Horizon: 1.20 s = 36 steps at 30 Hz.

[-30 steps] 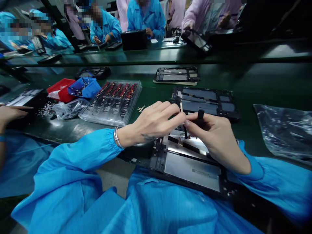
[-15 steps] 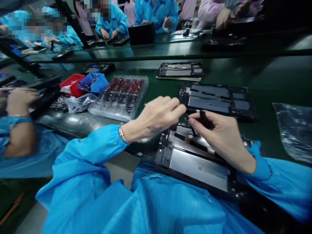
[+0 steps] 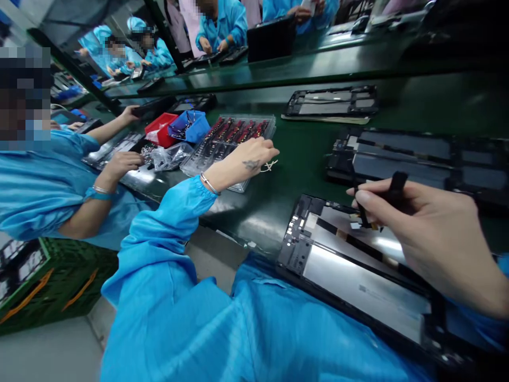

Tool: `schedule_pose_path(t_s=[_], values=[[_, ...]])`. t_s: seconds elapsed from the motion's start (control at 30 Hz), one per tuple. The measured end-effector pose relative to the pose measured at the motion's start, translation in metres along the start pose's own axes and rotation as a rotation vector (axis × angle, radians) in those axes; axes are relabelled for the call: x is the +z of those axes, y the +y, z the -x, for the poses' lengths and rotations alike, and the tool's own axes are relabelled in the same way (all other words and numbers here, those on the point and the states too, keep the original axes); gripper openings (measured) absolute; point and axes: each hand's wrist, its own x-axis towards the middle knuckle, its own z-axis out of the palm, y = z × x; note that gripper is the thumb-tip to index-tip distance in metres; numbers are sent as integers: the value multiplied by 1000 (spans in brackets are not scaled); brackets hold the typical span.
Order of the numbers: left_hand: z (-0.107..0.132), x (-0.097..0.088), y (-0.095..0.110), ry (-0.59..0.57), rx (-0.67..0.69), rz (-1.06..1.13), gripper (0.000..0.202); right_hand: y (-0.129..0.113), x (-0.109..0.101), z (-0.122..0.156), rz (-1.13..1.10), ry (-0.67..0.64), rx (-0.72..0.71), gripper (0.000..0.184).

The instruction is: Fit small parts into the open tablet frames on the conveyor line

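Note:
My left hand [image 3: 248, 159] reaches out to the left and rests over the near right corner of a clear plastic parts tray [image 3: 222, 143], fingers curled down; what they pinch is hidden. A small pale scrap [image 3: 270, 166] lies on the belt beside that hand. My right hand [image 3: 433, 236] grips a thin black tool [image 3: 393, 187], its tip over the upper edge of an open tablet frame [image 3: 358, 276] that lies at the table's near edge against my lap.
A second tablet frame [image 3: 417, 156] lies beyond, a third [image 3: 330, 103] farther back. Red [image 3: 159, 127] and blue [image 3: 191, 126] bins and a plastic bag [image 3: 169, 156] sit left of the tray. A co-worker in blue [image 3: 47, 180] works at my left. A green crate [image 3: 43, 281] stands on the floor.
My left hand has left the right hand and the frame and moved left to the parts tray. The view has swung left. The right hand keeps the tool over the frame.

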Motion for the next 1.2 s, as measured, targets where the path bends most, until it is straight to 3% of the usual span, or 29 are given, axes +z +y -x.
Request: schedule_pose_path(t_s=[0.07, 0.13, 0.23, 0.3, 0.4, 0.57, 0.63, 0.7, 0.77, 0.83, 0.9, 1.0, 1.2], values=[[-7, -3, 24, 155, 13, 272, 32, 0, 3, 2, -87, 20, 68, 23], [-16, -3, 54, 225, 34, 729, 34, -1, 7, 3, -172, 30, 129, 21], [-28, -4, 94, 127, 32, 1352, 43, -1, 11, 4, -233, 18, 151, 24], [-33, -10, 107, 99, 14, 1506, 42, -2, 8, 1, -221, 30, 110, 24], [-39, -26, 106, 39, 23, 1400, 40, -6, -3, -6, -130, 68, -23, 24], [-47, -42, 90, -257, 200, 1062, 39, -14, -15, -14, -35, 40, -165, 9], [-48, -41, 89, -258, 273, 952, 40, -15, -15, -14, -54, 59, -173, 5], [-48, -39, 90, -84, 335, 879, 45, -16, -13, -14, -102, 85, -146, 7], [-47, -36, 94, 227, 375, 755, 52, -17, -12, -13, -168, 99, -101, 9], [-45, -33, 100, 533, 406, 504, 35, -18, -12, -13, -229, 106, -65, 11], [-43, -32, 106, 714, 435, 209, 16, -19, -12, -13, -264, 113, -58, 14], [-43, -33, 113, 802, 429, -42, 18, -20, -13, -11, -250, 122, -80, 15], [-39, -36, 116, 794, 380, -145, 24, -25, -12, -7, -198, 129, -103, 16]])
